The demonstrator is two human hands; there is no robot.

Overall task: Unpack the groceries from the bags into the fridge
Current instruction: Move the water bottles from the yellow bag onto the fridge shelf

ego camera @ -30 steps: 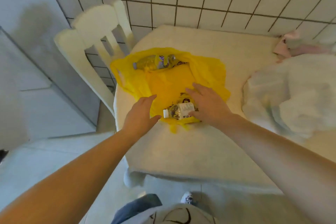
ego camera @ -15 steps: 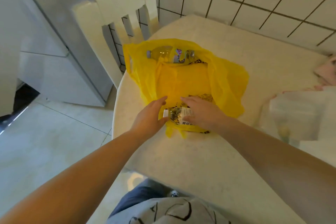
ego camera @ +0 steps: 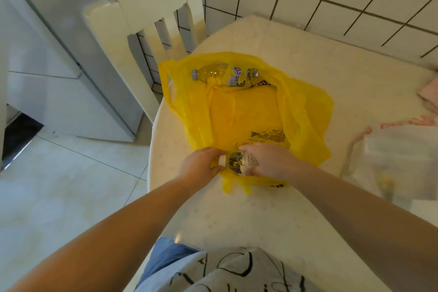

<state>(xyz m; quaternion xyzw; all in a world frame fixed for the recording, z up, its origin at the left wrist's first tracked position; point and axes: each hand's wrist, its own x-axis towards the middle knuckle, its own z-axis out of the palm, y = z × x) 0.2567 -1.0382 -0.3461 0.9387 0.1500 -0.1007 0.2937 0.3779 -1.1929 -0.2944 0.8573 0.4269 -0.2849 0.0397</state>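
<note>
hands were both on the small bottle (ego camera: 240, 163) atop the yellow bag (ego camera: 244, 114): left hand (ego camera: 201, 165) pinched its white cap, right hand (ego camera: 267, 161) curled round its body.

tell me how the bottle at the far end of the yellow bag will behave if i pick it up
The far bottle lies on its side and looks round, so a nudge would probably roll it. It seems clear plastic holding pale liquid, so likely fairly heavy for its size and smooth under a grip. The yellow bag film looks thin and floppy and may drag along.
</note>
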